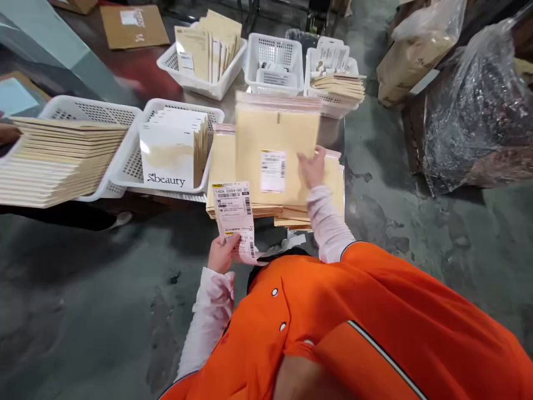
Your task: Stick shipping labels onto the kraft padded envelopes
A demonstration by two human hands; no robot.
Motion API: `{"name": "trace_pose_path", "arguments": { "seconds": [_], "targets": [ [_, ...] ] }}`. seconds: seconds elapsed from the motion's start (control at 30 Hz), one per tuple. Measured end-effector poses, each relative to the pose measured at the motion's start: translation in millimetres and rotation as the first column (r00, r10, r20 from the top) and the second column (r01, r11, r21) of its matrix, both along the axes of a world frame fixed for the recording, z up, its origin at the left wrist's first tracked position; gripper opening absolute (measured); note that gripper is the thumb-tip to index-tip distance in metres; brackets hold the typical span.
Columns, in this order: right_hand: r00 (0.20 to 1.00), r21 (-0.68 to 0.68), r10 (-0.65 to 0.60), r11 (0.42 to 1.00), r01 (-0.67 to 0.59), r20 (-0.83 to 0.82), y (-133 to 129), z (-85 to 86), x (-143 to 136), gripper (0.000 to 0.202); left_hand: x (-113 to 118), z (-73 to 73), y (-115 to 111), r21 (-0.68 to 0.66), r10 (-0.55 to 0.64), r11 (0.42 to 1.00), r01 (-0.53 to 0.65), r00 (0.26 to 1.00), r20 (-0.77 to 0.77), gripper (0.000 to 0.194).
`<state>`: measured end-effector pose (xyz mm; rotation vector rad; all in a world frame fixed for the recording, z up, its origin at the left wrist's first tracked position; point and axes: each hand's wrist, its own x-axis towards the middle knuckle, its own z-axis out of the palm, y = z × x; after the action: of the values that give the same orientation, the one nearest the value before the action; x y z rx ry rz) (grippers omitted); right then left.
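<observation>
My left hand (pixel 222 251) pinches a strip of printed shipping labels (pixel 234 208), thumb on top, in front of the table edge. The strip's lower end trails toward my waist. My right hand (pixel 312 168) grips the right side of a tan padded envelope (pixel 254 144), thumb on its face and fingers at the edge. This envelope looks slightly blurred and bears a white shipping label (pixel 273 171). Beneath it lie stacks of similar padded envelopes (pixel 221 166), with more showing on the right (pixel 334 172).
White baskets of envelopes (pixel 208 91) and small items (pixel 273 41) line the table's back. Left stands a basket (pixel 152 108) of white-and-tan packets. Another person's hand (pixel 9 134) is by a large envelope stack (pixel 62 161). Plastic-wrapped goods (pixel 474 111) stand right.
</observation>
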<state>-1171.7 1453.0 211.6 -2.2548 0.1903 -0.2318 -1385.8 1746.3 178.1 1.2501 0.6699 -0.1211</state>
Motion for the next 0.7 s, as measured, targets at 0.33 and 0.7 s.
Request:
{"name": "trace_pose_path", "arguments": {
  "seconds": [0.33,0.7],
  "targets": [
    [0.986,0.131,0.095,0.988,-0.078,-0.134,-48.0,-9.3,-57.2,0.094,15.4,10.7,-48.0,0.056,-0.115,0.992,0.112,0.992,0.043,0.063],
    [0.709,0.511,0.702,0.636,-0.579,-0.070,79.2,7.9,-103.1,0.044,42.4,31.9,-55.0,0.197,0.102,0.966,-0.169,0.945,0.309,0.044]
  ]
}}
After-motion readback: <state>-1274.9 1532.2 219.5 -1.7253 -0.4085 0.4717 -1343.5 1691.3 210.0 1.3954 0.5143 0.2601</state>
